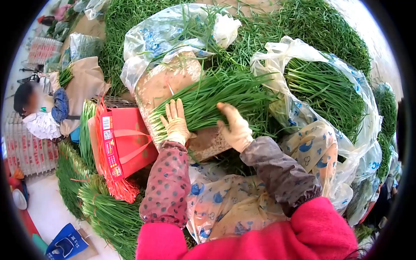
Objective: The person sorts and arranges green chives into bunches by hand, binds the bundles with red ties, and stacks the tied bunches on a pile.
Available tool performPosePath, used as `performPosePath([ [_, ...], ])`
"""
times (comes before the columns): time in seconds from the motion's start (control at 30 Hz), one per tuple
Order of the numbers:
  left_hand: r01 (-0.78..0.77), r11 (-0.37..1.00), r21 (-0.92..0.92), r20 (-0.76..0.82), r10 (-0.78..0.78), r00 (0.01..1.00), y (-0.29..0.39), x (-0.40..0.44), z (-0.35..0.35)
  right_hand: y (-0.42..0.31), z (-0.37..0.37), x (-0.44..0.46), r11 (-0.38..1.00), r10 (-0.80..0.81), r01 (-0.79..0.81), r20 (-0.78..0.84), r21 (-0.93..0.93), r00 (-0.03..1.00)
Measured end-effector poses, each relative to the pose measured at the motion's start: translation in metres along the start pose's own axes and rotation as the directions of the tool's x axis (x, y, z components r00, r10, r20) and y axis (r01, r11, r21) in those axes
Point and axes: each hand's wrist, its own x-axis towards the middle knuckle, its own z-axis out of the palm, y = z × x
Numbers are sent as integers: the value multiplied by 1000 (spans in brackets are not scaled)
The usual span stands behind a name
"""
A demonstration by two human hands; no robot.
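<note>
A loose bunch of green chives (pixel 216 97) lies across a worn, light-coloured board (pixel 162 80), its pale stem ends toward the left. My left hand (pixel 177 125), in a cream glove, rests flat on the stem end with its fingers spread. At the right side of the bunch is my right hand (pixel 236 128), gloved too, its thumb and fingers apart and nothing visible in them. Whether its fingertips touch the leaves I cannot tell. Beside my left arm stands a red bag (pixel 132 141), with a fringe of red ties (pixel 119 188) hanging over its side.
To the right, an open plastic bag (pixel 364 108) holds more chives. Another clear bag (pixel 145 37) lies behind the board. A large heap of chives (pixel 320 21) spreads at the back. Tied bundles (pixel 110 212) lie at lower left. Another person (pixel 45 117) sits at far left.
</note>
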Motion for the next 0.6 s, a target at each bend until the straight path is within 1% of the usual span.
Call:
performPosePath([
  [0.03,1,1000,2,0,-1,1000,0,1,-1,2,5,3,969,129,-111,-69,220,989],
  [0.07,7,1000,1,12,-7,1000,1,1,-1,5,10,8,906,293,-246,-89,345,952],
  [0.1,13,1000,0,25,-13,1000,2,1,-3,9,13,15,868,382,-311,-120,386,916],
  [0.17,13,1000,7,37,-14,999,3,1,-6,19,9,22,851,428,-395,-21,347,903],
  [0.2,21,1000,15,50,-22,999,4,1,-8,10,1,29,850,430,-398,-19,346,902],
  [0.23,29,999,23,63,-30,998,5,1,-9,-9,-14,37,861,464,-480,127,166,877],
  [0.27,30,999,15,63,-31,998,5,2,-9,-20,-23,42,852,512,-524,261,-27,819],
  [0.3,29,999,15,66,-30,997,4,2,-6,-20,-24,44,850,514,-526,262,-28,817],
  [0.37,27,1000,0,29,-27,999,2,4,-2,-20,-25,49,907,422,-391,295,-160,857],
  [0.43,22,1000,-16,21,-22,1000,2,2,-3,-22,-24,51,904,425,-387,279,-181,861],
  [0.5,9,1000,-18,30,-9,1000,2,2,-5,-26,-25,52,890,456,-440,286,-122,843],
  [0.53,10,1000,-16,29,-9,1000,2,1,-5,-22,-21,50,890,455,-440,287,-119,843],
  [0.6,-4,1000,-23,34,4,999,1,0,-6,-12,-12,45,931,361,-364,130,1,924],
])
